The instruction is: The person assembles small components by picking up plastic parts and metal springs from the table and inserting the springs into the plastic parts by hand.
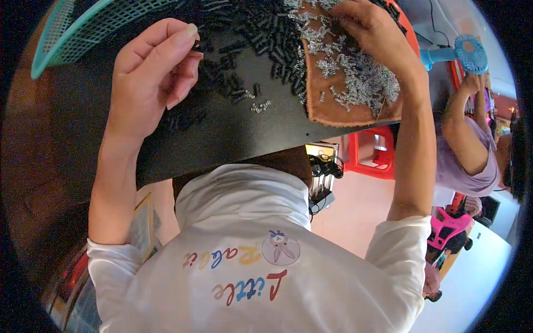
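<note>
My left hand (pixel 158 75) is raised over the left part of the dark table. Its thumb and fingers pinch a small black tube-like piece (pixel 196 45), mostly covered by the fingertips. At the top right, my right hand (pixel 372 28) reaches into a heap of small silver coil springs (pixel 369 80). Its fingers are bent together at the upper edge of the view; whatever lies between them is hidden. The springs are spread over a brown cloth (pixel 327 111). Between my hands lies a scattered pile of short black pieces (pixel 269 39). A few springs (pixel 260 106) rest apart from the cloth.
A teal mesh basket (pixel 83 41) stands at the upper left. The dark table (pixel 239 136) ends close to my body. Beyond its right side are a small blue fan (pixel 471 54), a red plastic stool (pixel 355 152) and a person in a purple top (pixel 472 161).
</note>
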The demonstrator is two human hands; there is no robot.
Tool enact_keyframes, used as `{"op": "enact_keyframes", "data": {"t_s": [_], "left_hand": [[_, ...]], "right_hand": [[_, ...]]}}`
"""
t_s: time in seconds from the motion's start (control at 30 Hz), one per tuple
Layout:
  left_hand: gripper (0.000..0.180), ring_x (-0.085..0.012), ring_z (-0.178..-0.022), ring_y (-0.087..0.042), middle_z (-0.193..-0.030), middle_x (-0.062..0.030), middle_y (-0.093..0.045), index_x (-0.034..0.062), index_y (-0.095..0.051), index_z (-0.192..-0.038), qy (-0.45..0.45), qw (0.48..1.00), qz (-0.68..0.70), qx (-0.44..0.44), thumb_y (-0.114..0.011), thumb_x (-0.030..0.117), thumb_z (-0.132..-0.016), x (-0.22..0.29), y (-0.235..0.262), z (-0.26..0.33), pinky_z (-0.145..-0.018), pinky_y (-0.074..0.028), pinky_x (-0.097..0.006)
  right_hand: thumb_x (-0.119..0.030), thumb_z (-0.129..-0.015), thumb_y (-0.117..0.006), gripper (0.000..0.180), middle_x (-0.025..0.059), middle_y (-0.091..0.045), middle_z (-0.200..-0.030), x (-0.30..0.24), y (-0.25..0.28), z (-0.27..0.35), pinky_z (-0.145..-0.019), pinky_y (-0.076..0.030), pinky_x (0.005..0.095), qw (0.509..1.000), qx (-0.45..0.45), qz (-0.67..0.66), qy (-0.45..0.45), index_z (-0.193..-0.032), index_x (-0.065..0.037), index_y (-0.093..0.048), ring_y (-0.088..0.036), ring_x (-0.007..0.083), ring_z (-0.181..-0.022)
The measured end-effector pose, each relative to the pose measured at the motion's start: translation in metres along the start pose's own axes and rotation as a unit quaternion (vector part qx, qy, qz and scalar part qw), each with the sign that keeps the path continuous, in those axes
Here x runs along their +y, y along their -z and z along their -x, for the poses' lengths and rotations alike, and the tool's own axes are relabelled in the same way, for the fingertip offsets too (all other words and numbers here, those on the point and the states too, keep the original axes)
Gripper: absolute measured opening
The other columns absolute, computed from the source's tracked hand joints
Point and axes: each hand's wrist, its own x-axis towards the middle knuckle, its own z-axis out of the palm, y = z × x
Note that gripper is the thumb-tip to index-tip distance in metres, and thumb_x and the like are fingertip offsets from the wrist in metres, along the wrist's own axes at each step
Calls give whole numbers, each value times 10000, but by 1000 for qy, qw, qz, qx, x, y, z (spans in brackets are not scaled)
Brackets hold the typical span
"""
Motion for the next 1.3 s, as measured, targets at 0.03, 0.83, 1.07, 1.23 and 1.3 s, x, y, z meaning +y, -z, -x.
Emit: {"op": "enact_keyframes", "data": {"t_s": [0.03,0.83,1.07,1.23,1.3], "left_hand": [[180,-35,-454,-450,-628,17,-556,63,-614,-890,-4,1000,-3,-10,-564,229,-940,0,0,0,-371,-279,-175],[180,-66,-446,-452,-643,-7,-559,72,-619,-912,29,995,91,-34,-568,244,-930,0,2,-14,-363,-273,-193],[246,-68,-465,-420,-686,-3,-476,60,-530,-951,63,993,99,-26,-479,301,-970,-3,4,-14,-369,-309,-185],[252,-77,-461,-436,-678,-6,-488,68,-543,-946,57,992,106,-29,-488,313,-967,-4,2,-14,-363,-317,-188],[252,-79,-450,-441,-654,3,-499,76,-560,-913,85,991,103,-16,-504,317,-959,-1,4,-14,-353,-314,-193]], "right_hand": [[-38,-799,-577,148,181,-576,-817,1,0,-1,-701,-466,415,1000,-18,10,-11,-923,2,-646,-578,356,-786],[-67,-834,-588,154,122,-561,-839,19,-14,15,-718,-457,329,1000,9,-22,3,-970,5,-578,-573,231,-776],[12,-812,-566,105,60,-532,-707,-56,9,1,-564,-429,299,966,61,-192,-162,-916,30,-577,-535,142,-646],[-32,-912,-534,152,-35,-571,-837,-63,-8,1,-687,-404,187,968,58,-241,-33,-1045,-4,-603,-507,36,-784],[-30,-908,-544,154,-29,-575,-865,-76,-11,-4,-697,-404,179,966,50,-255,-13,-1047,7,-600,-509,31,-798]]}}
